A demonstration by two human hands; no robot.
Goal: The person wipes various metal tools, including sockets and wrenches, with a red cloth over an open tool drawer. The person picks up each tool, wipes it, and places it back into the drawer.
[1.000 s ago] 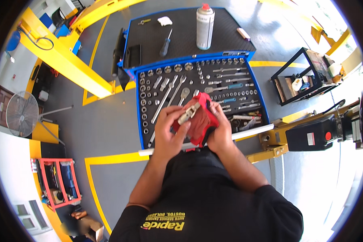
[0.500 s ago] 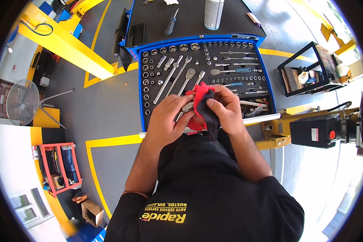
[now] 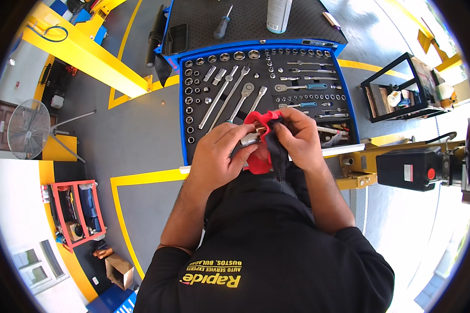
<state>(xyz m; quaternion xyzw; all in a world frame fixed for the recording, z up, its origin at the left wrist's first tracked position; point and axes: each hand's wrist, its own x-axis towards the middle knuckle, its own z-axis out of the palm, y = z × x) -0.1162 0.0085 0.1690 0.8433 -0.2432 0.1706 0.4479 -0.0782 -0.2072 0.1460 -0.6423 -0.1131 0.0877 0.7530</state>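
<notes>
My left hand pinches a shiny metal socket between thumb and fingers, its near end showing. Bunched against the socket is a red and black cloth, gripped by my right hand with thumb and fingers pressed into its folds. Part of the socket is hidden by the cloth and my fingertips. Both hands are held over the front of an open blue tool drawer. Just beyond them in the drawer's black foam lie a ratchet, long wrenches and rows of sockets.
On the cabinet top are a screwdriver, a phone and a spray can. A yellow lift post stands left, a black cart right. A fan and red rack are farther left.
The cloth has opened and shifted in my right hand, and more of the socket shows. Both hands sit slightly lower relative to the drawer's tools.
</notes>
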